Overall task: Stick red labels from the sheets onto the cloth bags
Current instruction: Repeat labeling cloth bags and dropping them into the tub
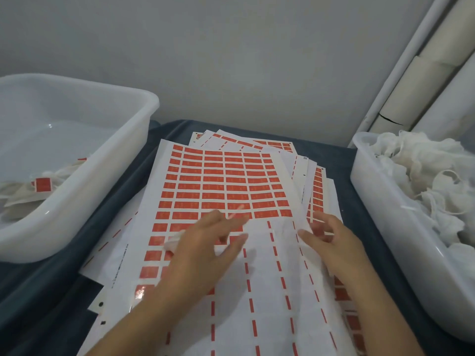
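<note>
Head: hands [259,242] spread, blurred, over label sheets [221,186].

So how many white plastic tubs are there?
2. One tub sits on the left, holding a few labelled cloth bags. The other tub sits on the right, piled with plain cloth bags. More could be outside the picture.

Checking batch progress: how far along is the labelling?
Early. Done: a few labelled bags lie in the left bin, which is otherwise mostly bare. In hand: the left hand and right hand are over the top label sheet, whose lower right columns are already peeled; a bit of white cloth shows under the left hand. Left: the right bin is heaped with unlabelled bags, and most labels remain.
</note>
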Tool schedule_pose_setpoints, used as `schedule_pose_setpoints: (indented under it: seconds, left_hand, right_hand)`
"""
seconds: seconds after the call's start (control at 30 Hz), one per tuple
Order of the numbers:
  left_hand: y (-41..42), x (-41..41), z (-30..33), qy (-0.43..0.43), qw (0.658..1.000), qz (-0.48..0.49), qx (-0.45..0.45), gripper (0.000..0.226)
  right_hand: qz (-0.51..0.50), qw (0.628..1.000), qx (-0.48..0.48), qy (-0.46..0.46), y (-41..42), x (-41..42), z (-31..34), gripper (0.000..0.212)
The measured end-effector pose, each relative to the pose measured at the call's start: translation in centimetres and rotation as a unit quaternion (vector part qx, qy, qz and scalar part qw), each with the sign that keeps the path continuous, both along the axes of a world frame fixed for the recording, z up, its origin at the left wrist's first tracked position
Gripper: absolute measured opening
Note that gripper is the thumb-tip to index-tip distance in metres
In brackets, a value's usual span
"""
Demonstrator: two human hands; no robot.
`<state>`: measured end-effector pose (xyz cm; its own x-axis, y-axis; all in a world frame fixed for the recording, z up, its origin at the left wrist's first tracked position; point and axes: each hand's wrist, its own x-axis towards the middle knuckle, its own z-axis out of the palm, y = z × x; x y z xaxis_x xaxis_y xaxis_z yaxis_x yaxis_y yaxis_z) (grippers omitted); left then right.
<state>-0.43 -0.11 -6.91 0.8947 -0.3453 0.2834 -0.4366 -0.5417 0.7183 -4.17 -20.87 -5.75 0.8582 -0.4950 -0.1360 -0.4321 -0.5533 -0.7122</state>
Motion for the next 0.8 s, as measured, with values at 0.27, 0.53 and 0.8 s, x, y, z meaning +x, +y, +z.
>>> schedule_pose_setpoints:
  seconds: [0.27, 0.53, 0.8]
  left_hand:
    - [-0.9, -0.1, -1.1, -0.019, 0.997, -0.024, 0.075, 0.039]
    - [-3.7, 1.9, 1.9, -0.055, 0.998, 0.006, 0.024, 0.041]
    - [-5.7, 1.8, 0.2, -0.059, 0.998, -0.014, -0.023, 0.035]
  right_hand:
    - [-0.009, 0.927, 0.374, -0.019, -1.4, 0.9, 0.2, 0.031]
    - [0.061, 0.93, 0.359, -0.049, -0.4, 0.7, 0.3, 0.032]
    - [0.094, 0.961, 0.228, -0.127, 0.9, 0.1, 0.3, 0.012]
